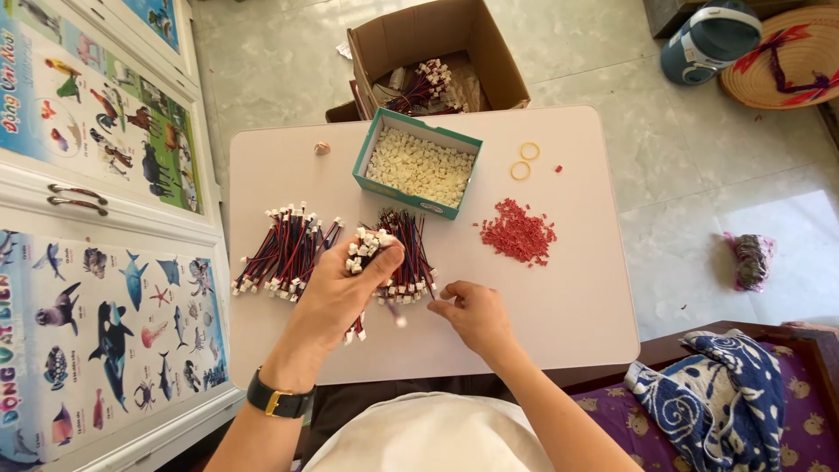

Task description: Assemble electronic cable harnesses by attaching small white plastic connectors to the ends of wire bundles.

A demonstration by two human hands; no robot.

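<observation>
My left hand grips a bundle of red-and-black wires with white connector ends, held just above the small table. My right hand rests on the tabletop beside it, fingers pinched near a single wire end. A loose pile of the same wires lies under and behind my left hand. A second, larger pile of wires lies to the left. A teal box of small white connectors stands further back. A heap of small red pieces lies to the right.
Two yellow rubber bands lie near the table's back right. A cardboard box with more wires stands on the tiled floor behind the table. Cabinet doors with animal posters are at left. A patterned cloth on a wooden seat is at lower right.
</observation>
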